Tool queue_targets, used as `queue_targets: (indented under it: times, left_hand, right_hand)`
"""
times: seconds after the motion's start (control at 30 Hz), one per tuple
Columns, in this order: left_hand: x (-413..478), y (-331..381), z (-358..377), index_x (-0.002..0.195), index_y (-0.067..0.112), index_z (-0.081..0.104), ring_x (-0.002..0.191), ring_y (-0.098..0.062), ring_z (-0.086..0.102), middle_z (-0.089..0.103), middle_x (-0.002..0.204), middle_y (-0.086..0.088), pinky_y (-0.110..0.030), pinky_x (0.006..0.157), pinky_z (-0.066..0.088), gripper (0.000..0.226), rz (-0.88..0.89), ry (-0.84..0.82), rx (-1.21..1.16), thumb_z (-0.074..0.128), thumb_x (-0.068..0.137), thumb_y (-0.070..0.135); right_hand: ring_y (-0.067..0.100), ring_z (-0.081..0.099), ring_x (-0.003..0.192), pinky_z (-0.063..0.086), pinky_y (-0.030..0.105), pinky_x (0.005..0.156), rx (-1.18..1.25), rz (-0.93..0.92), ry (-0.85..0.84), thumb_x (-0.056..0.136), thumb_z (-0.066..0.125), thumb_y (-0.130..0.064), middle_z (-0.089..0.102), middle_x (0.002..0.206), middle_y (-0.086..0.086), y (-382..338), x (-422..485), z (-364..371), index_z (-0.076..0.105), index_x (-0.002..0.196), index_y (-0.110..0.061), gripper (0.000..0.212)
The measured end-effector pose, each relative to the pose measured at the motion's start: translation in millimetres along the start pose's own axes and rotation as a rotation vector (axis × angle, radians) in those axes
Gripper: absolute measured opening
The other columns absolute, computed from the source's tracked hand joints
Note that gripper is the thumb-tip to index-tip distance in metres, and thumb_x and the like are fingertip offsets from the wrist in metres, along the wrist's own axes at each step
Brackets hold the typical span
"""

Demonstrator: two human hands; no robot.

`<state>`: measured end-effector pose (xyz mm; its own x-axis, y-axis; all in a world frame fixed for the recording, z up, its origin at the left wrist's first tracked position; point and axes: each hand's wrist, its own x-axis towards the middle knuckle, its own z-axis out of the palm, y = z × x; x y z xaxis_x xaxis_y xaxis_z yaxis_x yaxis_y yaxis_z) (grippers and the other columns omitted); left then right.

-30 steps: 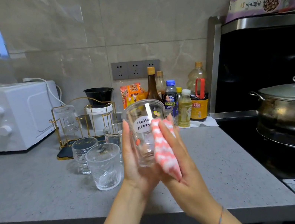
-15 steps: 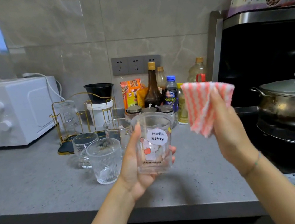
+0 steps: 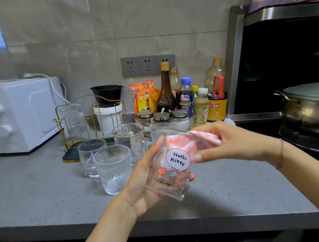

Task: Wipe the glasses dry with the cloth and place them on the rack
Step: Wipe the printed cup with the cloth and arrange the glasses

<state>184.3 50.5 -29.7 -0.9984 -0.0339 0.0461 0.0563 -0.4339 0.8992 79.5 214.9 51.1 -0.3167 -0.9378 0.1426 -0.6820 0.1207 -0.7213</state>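
**Glass tumbler tilted, cloth at its mouth**

Glass, thin and printed, the tumbler (image 3: 171,173) was tilted above the near edge of the desk (image 3: 30,197), with the left hand (image 3: 142,187) wrapped round its lower wall. The right hand (image 3: 229,143) had its fingers pinched on the pink-and-white cloth (image 3: 181,144), which was bunched into the mouth. Wet glass probably slips and chips easily, so a full-palm hold low on the wall looked safest. The gold rack (image 3: 91,119) stood far left.

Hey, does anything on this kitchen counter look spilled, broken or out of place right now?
Nothing stands out. The Hello Kitty glass is tilted only because the left hand holds it while the right hand pushes the cloth inside. The ribbed glass and those behind it stand upright, and no spill shows on the counter.
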Motion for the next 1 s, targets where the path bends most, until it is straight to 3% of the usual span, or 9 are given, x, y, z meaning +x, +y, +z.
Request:
queue_targets:
  times: [0.17,0.27,0.4,0.5,0.57,0.67,0.8,0.9,1.0]
  left_hand:
    - [1,-1,2,0.111,0.010,0.071,0.077,-0.026,0.066,0.070,0.096,-0.011,-0.034,0.072,0.053,0.073,-0.162,-0.125,-0.109,0.078,0.062,0.063]
    - [2,-2,-2,0.110,0.009,0.072,0.080,-0.028,0.066,0.071,0.098,-0.011,-0.038,0.080,0.048,0.073,-0.215,-0.109,-0.172,0.051,0.080,0.072]
    - [0,1,-4,0.100,0.006,0.077,0.081,-0.040,0.070,0.071,0.103,-0.020,-0.038,0.065,0.058,0.076,-0.201,0.009,-0.342,0.040,0.081,0.070]
    - [-2,5,-2,0.124,0.006,0.065,0.108,-0.043,0.064,0.058,0.133,-0.024,-0.042,0.089,0.054,0.080,-0.126,-0.035,-0.387,0.048,0.082,0.072]
    - [-2,7,0,0.129,0.006,0.062,0.119,-0.044,0.057,0.053,0.138,-0.025,-0.045,0.097,0.048,0.079,-0.070,-0.022,-0.375,0.055,0.080,0.067]
    - [4,5,5,0.128,0.005,0.061,0.118,-0.040,0.059,0.061,0.129,-0.024,-0.045,0.091,0.055,0.074,0.036,0.091,-0.252,0.067,0.075,0.056]
    - [7,-1,16,0.105,0.012,0.074,0.087,-0.023,0.070,0.074,0.103,-0.016,-0.034,0.078,0.058,0.058,0.103,0.297,0.092,0.058,0.079,0.062]
    - [6,-1,22,0.104,0.006,0.072,0.085,-0.025,0.072,0.074,0.099,-0.018,-0.032,0.072,0.059,0.066,0.181,0.411,0.241,0.055,0.080,0.065]
    - [10,-9,21,0.113,0.010,0.063,0.079,-0.022,0.074,0.074,0.096,-0.013,-0.031,0.058,0.058,0.080,0.311,0.502,0.289,0.073,0.059,0.069]
  right_hand:
    - [0.002,0.066,0.078,0.050,0.020,0.067,0.024,-0.025,-0.064,0.075,0.078,-0.012,0.075,0.086,-0.006,4,-4,9,0.069,0.088,-0.015,0.016]
    - [0.002,0.068,0.074,0.049,0.013,0.065,0.107,-0.032,-0.035,0.074,0.077,-0.008,0.075,0.081,-0.010,4,-7,14,0.069,0.083,-0.021,0.017]
    - [0.006,0.072,0.079,0.053,0.014,0.067,0.257,-0.044,0.107,0.070,0.075,-0.007,0.076,0.083,-0.009,5,-11,16,0.070,0.087,-0.019,0.021]
    - [0.005,0.072,0.079,0.053,0.013,0.064,0.347,-0.046,0.248,0.068,0.076,-0.005,0.076,0.082,-0.011,7,-12,19,0.070,0.088,-0.018,0.025]
    - [0.003,0.072,0.080,0.053,0.012,0.064,0.285,-0.077,0.321,0.065,0.078,-0.011,0.075,0.083,-0.014,9,-11,21,0.071,0.088,-0.019,0.026]
    - [0.002,0.071,0.080,0.053,0.012,0.065,0.247,-0.134,0.377,0.065,0.078,-0.012,0.074,0.083,-0.018,14,-8,27,0.071,0.089,-0.020,0.026]
    - [0.002,0.070,0.090,0.052,0.014,0.076,0.222,-0.170,0.240,0.071,0.077,-0.014,0.074,0.095,-0.016,16,-6,40,0.067,0.102,-0.021,0.034]
    - [-0.001,0.065,0.103,0.049,0.014,0.087,0.111,-0.140,0.166,0.076,0.078,-0.017,0.070,0.109,-0.019,21,-7,48,0.061,0.117,-0.023,0.045]
    - [-0.002,0.065,0.102,0.048,0.011,0.086,0.166,-0.096,0.138,0.076,0.078,-0.011,0.070,0.107,-0.022,25,-9,55,0.062,0.110,-0.028,0.041]
